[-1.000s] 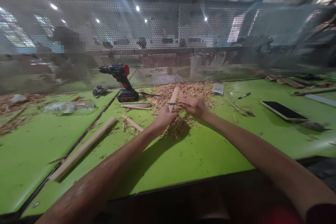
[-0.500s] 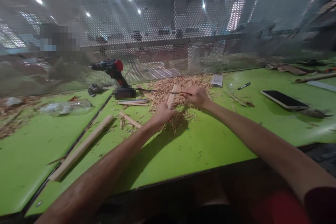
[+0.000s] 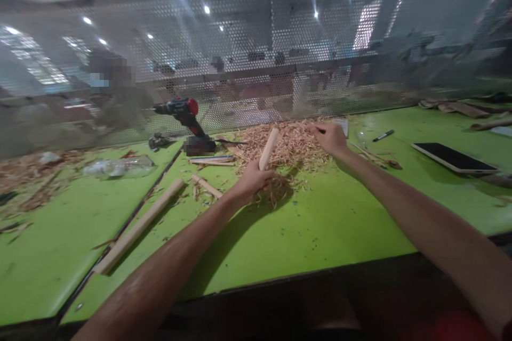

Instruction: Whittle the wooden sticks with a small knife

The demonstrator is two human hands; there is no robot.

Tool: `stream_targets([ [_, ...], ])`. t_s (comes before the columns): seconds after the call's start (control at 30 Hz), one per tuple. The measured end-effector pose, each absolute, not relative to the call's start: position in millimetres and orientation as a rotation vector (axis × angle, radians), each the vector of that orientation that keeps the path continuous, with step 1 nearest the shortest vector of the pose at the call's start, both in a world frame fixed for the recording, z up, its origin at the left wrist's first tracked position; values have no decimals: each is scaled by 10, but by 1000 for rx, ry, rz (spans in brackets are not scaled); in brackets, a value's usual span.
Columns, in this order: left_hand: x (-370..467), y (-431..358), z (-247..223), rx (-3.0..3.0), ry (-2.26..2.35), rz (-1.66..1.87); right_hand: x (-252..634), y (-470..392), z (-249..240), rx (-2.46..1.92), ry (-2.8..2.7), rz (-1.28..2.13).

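Note:
My left hand (image 3: 254,180) is closed around a pale wooden stick (image 3: 269,149), whose upper end tilts up and away above the wood shavings (image 3: 298,144). To its right, my right hand (image 3: 332,139) is raised over the shavings' right side, apart from the stick. Its fingers are curled closed on a thin knife, which is almost wholly hidden now; the earlier frame shows its dark blade across the stick. A long wooden rod (image 3: 140,226) lies left of my left forearm, and a shorter wooden piece (image 3: 206,185) lies nearer the hand.
A cordless drill (image 3: 190,122) stands behind several thin sticks (image 3: 212,160). Left lies a clear plastic bottle (image 3: 118,166). Right are a marker (image 3: 383,136) and a dark-screened tablet (image 3: 454,157). A perforated screen (image 3: 248,85) borders the green table (image 3: 256,250); a person (image 3: 116,96) is beyond it.
My right hand has moved right, away from the stick, and the knife's blade no longer crosses it. My left hand keeps its hold. The whole view has shifted slightly.

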State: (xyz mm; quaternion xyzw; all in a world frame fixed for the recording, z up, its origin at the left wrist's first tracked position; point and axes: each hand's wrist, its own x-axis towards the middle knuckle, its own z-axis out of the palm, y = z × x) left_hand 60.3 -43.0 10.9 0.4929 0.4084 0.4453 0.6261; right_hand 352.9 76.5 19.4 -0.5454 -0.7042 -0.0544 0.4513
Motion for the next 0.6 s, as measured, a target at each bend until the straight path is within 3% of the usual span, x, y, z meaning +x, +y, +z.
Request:
stream_targets([
  [0.27, 586, -478, 164, 943, 640, 951, 3011, 419, 117, -959, -2091, 94],
  [0.6, 621, -487, 173, 952, 709, 1074, 2665, 155, 13, -686, -2343, -70],
])
